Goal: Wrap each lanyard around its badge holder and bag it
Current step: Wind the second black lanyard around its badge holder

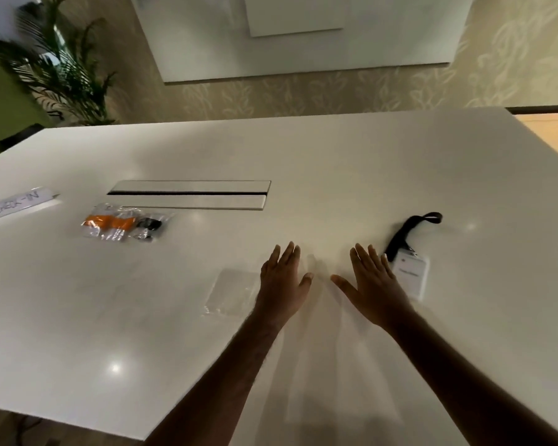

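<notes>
White glossy table (303,162), both hands flat above or on it near centre, palms down, fingers straight and spread, holding nothing. Left hand (282,284) overlaps the right edge of an empty clear bag (229,292); right hand (372,288) lies just left of the badge holder (411,273), little finger close to its edge, contact unclear. Badge holder: pale card in a clear sleeve, lying flat to the right of the hands. Black lanyard (406,231) runs from its clip end toward the far right, ending in a small loop. Judgement: whole item light; holder semi-stiff, likely slick against this polished top, so it may skate if pushed; best pinched by its long edges or lifted at the clip. Lanyard is soft flat webbing, will go limp and spring loose unless kept under tension while wound round the holder. Bag is thin film, hard to see against the table, probably clingy at the mouth; needs two hands or a thumb to open. Far left: a filled bag (123,222) with orange and black contents, seemingly lanyards already packed, so the task looks partly done. Farther left, a folded paper sign (20,204) hand-lettered "CHECK-IN". Cable hatch (190,194) recessed in the table's far middle. Ceiling lights glare off the top. Room: leaf-patterned carpet, potted palm (55,66) at far left, a white panel beyond.
</notes>
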A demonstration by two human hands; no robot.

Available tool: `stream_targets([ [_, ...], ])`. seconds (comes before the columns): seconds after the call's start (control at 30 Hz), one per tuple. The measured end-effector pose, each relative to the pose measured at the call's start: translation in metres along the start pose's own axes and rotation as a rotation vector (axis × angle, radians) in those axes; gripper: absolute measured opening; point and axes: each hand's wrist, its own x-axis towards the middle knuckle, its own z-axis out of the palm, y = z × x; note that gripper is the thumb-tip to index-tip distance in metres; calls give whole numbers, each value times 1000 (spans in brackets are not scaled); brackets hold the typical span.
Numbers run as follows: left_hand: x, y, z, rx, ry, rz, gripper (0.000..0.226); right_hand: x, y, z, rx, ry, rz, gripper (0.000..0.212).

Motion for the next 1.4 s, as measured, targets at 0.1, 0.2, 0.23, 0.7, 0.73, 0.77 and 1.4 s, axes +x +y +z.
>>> stream_targets([
  [0.1, -7, 22, 16, -3, -39, 34, 68, -20, 18, 2, -15, -3, 20, 107],
  [0.2, -10, 34, 30, -3, -77, 71, 70, -36, 33, 5, -41, 45, 4, 104],
  [0.23, -10, 36, 35, 4, -85, 82, 74, -41, 37, 6, -45, 74, -6, 99],
  [0.7, -13, 39, 67, 114, 17, 143, 68, -34, 85, -21, 325, 331, 557, 69],
  [0.73, -13, 38, 68, 117, 19, 143, 68, -30, 88, -22, 336, 297, 580, 72],
  [0.77, -13, 38, 68, 117, 17, 142, 67, -27, 91, -23, 333, 268, 589, 72],
  [1.4, -11, 33, 72, 55, 56, 143, 65, -12, 96, -46, 865, 173, 686, 53],
])
